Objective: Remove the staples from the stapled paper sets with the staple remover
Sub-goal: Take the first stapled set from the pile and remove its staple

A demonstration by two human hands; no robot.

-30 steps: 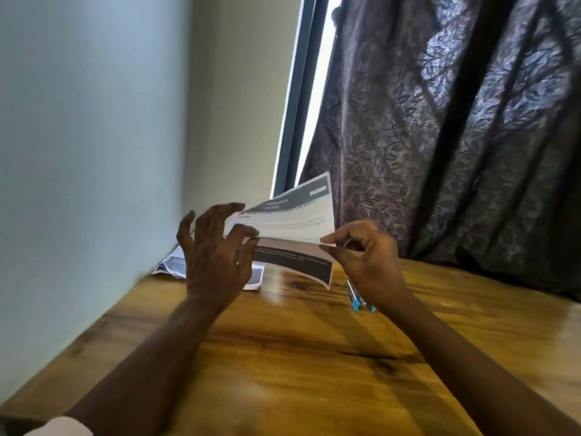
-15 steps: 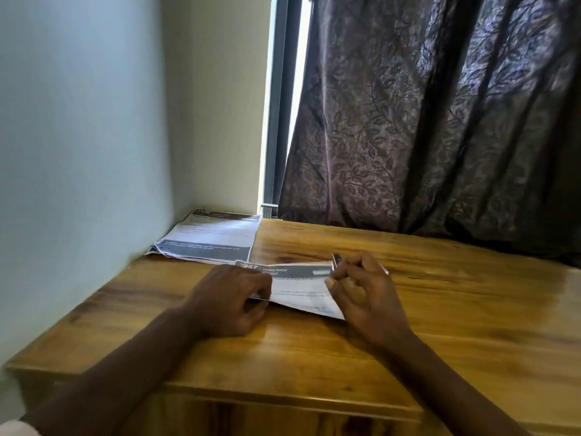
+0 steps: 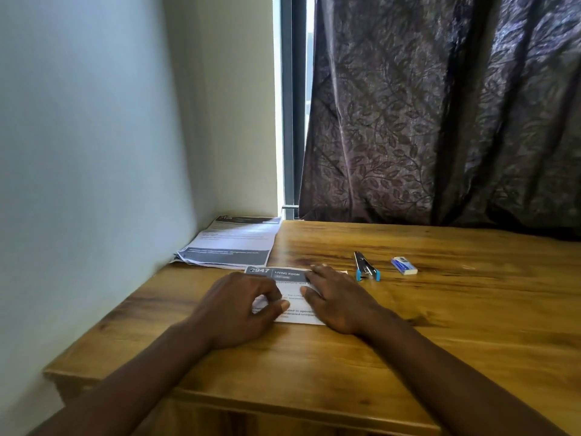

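Sheets of the paper set (image 3: pixel 290 294) are lying flat on the wooden table (image 3: pixel 440 325), near its left side, with the dark header strip facing the far edge. The staple itself is too small to pick out. The left hand (image 3: pixel 239 309) is resting on the set's left part with its fingers curled, and the thumb and forefinger seem to be pinching the sheet's edge. The right hand (image 3: pixel 339 300) is lying spread on the right part, its straight fingers pressing the paper down.

The staple remover (image 3: pixel 364 267), metal with blue ends, is lying untouched on the table just to the right of the set. A small white box (image 3: pixel 404 266) is sitting a little further right. A stack of papers (image 3: pixel 232 242) is waiting in the far left corner against the wall (image 3: pixel 94 152), and a dark curtain (image 3: pixel 440 121) is hanging behind the table.

The step in hand looks like settling the set and finding the staple, with the tool not yet picked up. Doing it well probably means the left hand pinning the sheets close beside the stapled corner while the right is reaching for the remover. The tool's tip should then be sliding under the staple's flat back, and the lift should be going straight up. A sideways pull is risking a torn corner.
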